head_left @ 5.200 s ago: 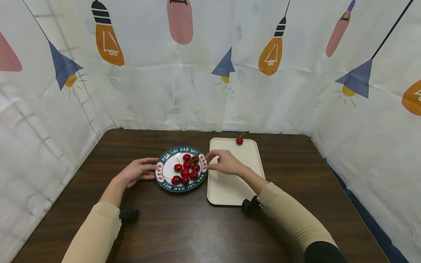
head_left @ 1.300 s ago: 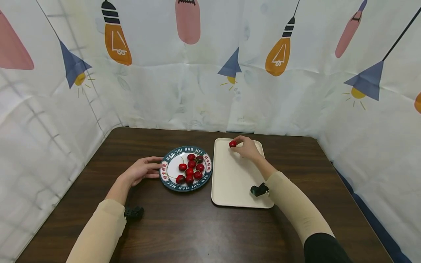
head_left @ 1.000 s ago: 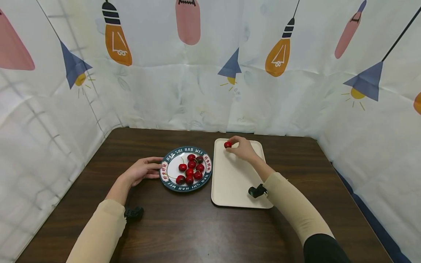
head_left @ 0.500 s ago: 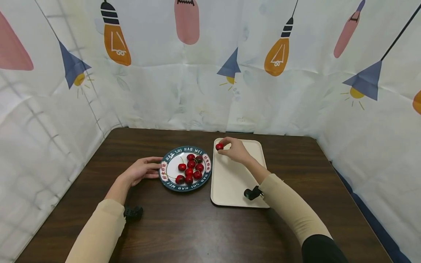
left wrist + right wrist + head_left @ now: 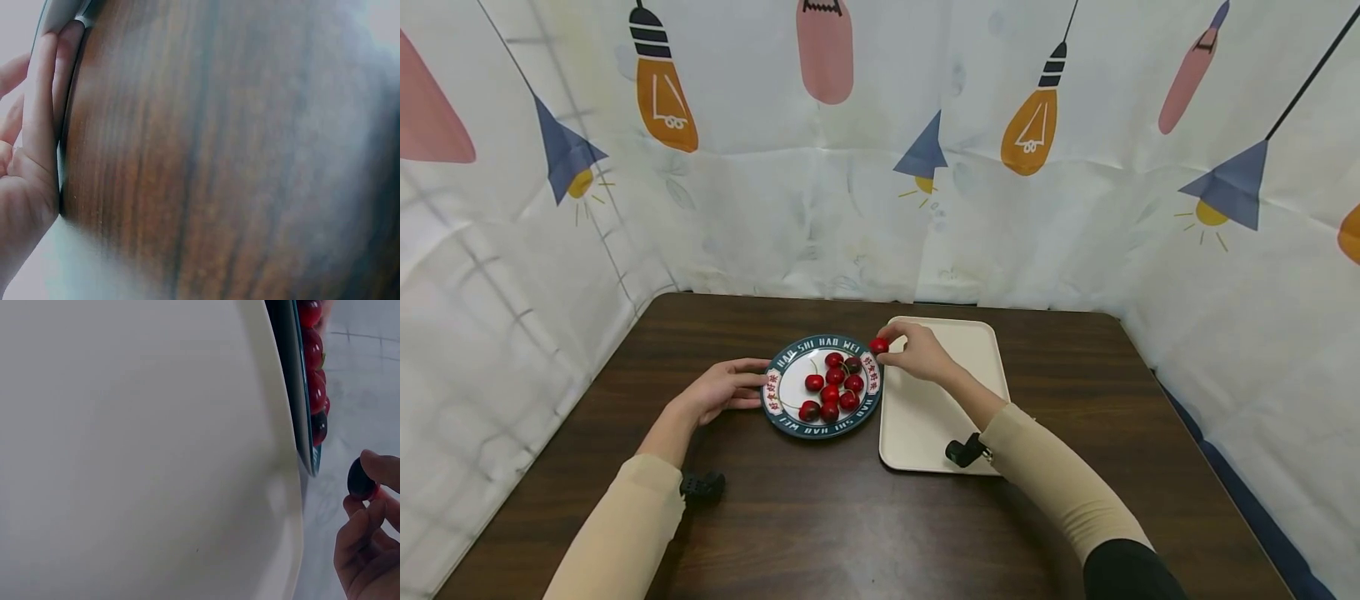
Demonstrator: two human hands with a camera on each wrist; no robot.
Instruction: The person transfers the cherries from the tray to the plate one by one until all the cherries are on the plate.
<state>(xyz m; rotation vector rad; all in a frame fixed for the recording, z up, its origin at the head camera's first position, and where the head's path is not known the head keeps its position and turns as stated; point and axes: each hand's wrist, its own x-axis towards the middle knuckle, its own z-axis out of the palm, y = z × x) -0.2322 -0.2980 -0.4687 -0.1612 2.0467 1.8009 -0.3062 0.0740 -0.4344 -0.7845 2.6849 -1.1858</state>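
In the head view a red cherry (image 5: 878, 345) is pinched between the thumb and fingers of my right hand (image 5: 919, 353), at the upper right rim of a round plate (image 5: 796, 427). The right wrist view has this cherry (image 5: 360, 480) dark in the fingertips, beyond the plate's edge. Several red cherries (image 5: 830, 393), some with stems, lie in the plate's white middle; its rim is dark teal with lettering. My left hand (image 5: 721, 390) rests with straight fingers against the plate's left rim. In the left wrist view, its fingers (image 5: 41, 100) lie along the rim's underside.
A cream rectangular tray (image 5: 936, 417) stands right of the plate, close beside its rim, under my right forearm. Both sit on a dark brown wooden table (image 5: 790, 517). A white printed curtain (image 5: 760, 225) closes off the back and sides.
My right hand left the plate's rim, took the cherry from the tray's far end and carried it left across the tray to the plate's edge. My left hand stays at the plate.
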